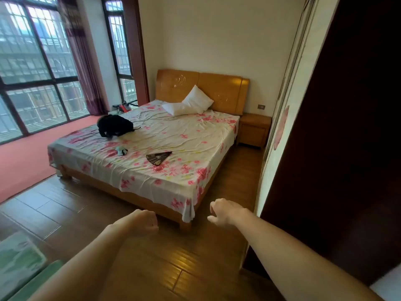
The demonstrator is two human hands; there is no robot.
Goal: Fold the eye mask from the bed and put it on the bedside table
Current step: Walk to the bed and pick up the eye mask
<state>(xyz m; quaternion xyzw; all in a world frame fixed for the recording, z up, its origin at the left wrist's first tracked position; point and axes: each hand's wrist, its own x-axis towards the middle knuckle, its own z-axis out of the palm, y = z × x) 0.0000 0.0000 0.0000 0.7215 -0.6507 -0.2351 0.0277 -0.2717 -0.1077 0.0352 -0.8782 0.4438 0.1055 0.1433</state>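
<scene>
Eye mask (121, 151) lay on the bed (178, 135) sheet near the foot edge, at 10 o'clock from the fan (158, 158). Bedside table (253, 130) stood at 3 o'clock of the bed. Left hand (143, 222) and right hand (224, 212) hung loosely curled, holding nothing, above the floor.

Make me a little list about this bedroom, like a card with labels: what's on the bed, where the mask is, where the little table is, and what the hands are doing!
eye mask: small pale item on the bed sheet, near the foot, not folded yet
bed: flowered sheet
also on bed: black bag, dark fan, white pillows
bedside table: wooden, right of headboard
left hand: loosely curled, holding nothing
right hand: loosely curled, holding nothing
</scene>
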